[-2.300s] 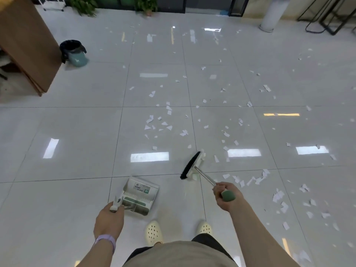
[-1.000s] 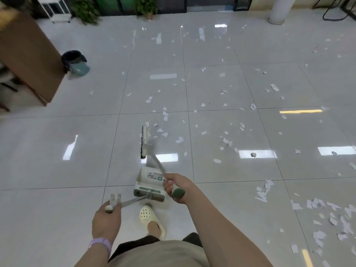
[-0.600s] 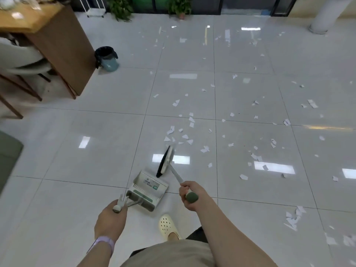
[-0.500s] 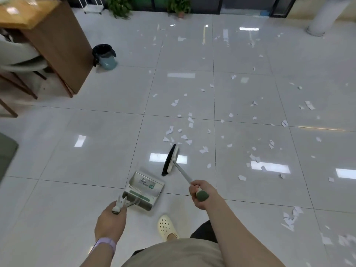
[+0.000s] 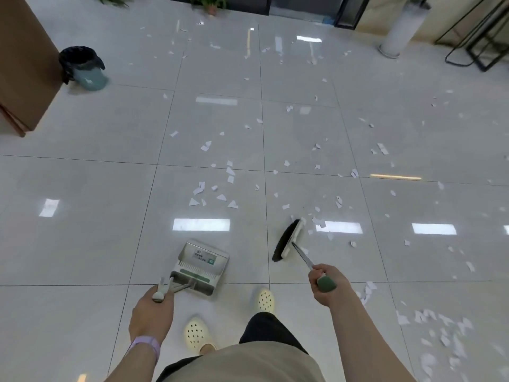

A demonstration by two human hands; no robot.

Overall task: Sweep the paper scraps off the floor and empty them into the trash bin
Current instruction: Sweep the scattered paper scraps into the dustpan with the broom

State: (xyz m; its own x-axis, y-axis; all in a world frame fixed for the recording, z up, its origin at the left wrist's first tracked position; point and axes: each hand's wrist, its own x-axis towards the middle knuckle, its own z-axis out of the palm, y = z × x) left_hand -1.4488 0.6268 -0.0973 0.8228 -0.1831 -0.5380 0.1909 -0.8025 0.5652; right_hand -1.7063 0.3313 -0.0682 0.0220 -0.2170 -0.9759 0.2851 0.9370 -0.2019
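Note:
White paper scraps (image 5: 212,188) lie scattered over the glossy tiled floor, with a denser patch at the lower right (image 5: 435,326). My left hand (image 5: 153,310) grips the handle of a grey-and-green dustpan (image 5: 202,264) that rests on the floor ahead of my feet. My right hand (image 5: 326,283) grips the green end of a broom handle; the black-bristled broom head (image 5: 287,239) sits right of the dustpan, beside a few scraps. A teal trash bin (image 5: 84,68) with a black liner stands far left.
A brown wooden cabinet (image 5: 22,64) stands at the left edge beside the bin. A white pillar base (image 5: 396,34) and black metal frames (image 5: 479,40) are at the back right. Potted plants (image 5: 209,2) line the far wall. My feet in cream clogs (image 5: 197,334) stand below the dustpan.
The broom head has swung from just above the dustpan out to its right. The view has shifted rightward, so the bin and cabinet now sit nearer the left edge.

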